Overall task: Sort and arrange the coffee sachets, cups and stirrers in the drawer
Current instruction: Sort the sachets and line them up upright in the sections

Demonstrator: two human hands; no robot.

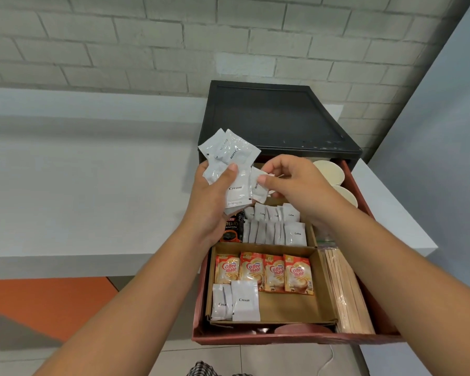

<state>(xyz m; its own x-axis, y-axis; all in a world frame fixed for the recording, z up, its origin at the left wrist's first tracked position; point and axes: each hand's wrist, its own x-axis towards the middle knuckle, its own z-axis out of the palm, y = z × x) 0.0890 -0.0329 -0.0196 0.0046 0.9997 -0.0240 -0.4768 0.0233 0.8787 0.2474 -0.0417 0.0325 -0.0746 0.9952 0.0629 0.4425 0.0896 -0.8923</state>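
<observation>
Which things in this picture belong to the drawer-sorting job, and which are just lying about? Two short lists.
Job: white foil Cream sachets in the left grip, one white sachet in the right grip, white Coffee sachets, orange Coffee mate sachets, pale paper cups, thin wooden stirrers, red open drawer.
Lying about: black cabinet top, white counter, grey brick wall.

Above the open drawer [362,202], left hand [209,196] with fanned cream sachets [229,156], right hand [296,180] pinching one sachet [257,187].
</observation>
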